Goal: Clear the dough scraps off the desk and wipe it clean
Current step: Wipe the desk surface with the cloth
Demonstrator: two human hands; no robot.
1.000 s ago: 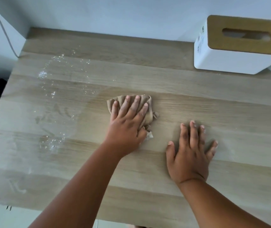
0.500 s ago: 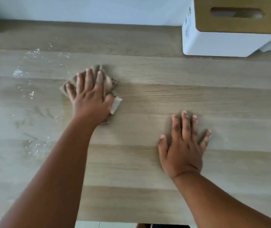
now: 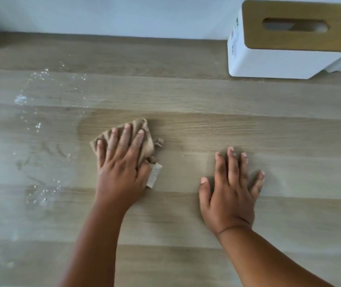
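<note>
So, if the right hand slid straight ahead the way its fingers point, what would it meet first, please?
The right hand lies flat on the desk, fingers pointing toward the wall. Bare wood lies ahead; the tissue box probably comes first, though it sits slightly right.

Single view only, head-worn, wide-angle. Looks forward and steeply down onto worktop (image 3: 206, 96) from near edge. Close: both forearms enter from bottom of frame, left hand (image 3: 122, 168) near centre, right hand (image 3: 230, 195) right of centre. Far edge of worktop and wall (image 3: 124, 15) along top. Tissue box (image 3: 289, 40) at far right corner. Left edge cut off by frame. No second view, nothing shared.
</note>
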